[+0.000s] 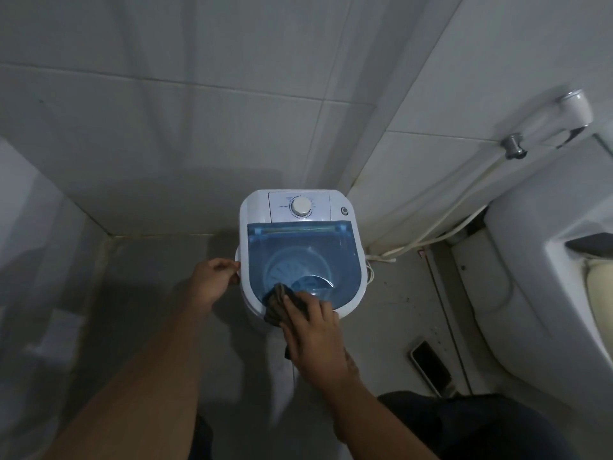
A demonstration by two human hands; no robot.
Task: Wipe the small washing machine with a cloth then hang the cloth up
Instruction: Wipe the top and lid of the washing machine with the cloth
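Note:
The small white washing machine (258, 207) stands on the floor in a tiled corner, with a clear blue lid (298, 247) and a round white dial (301, 206) at its back. My right hand (313, 333) presses a dark brownish cloth (276, 302) flat on the near edge of the lid. Part of the cloth hangs over the machine's front rim, and part is hidden under my palm. My left hand (214, 277) grips the machine's left side handle.
A white toilet (544, 260) fills the right side. A hose (441, 224) runs along the wall from a spray head (575, 109) to the floor behind the machine. A phone (431, 363) lies on the floor to the right. Tiled walls close the back and left.

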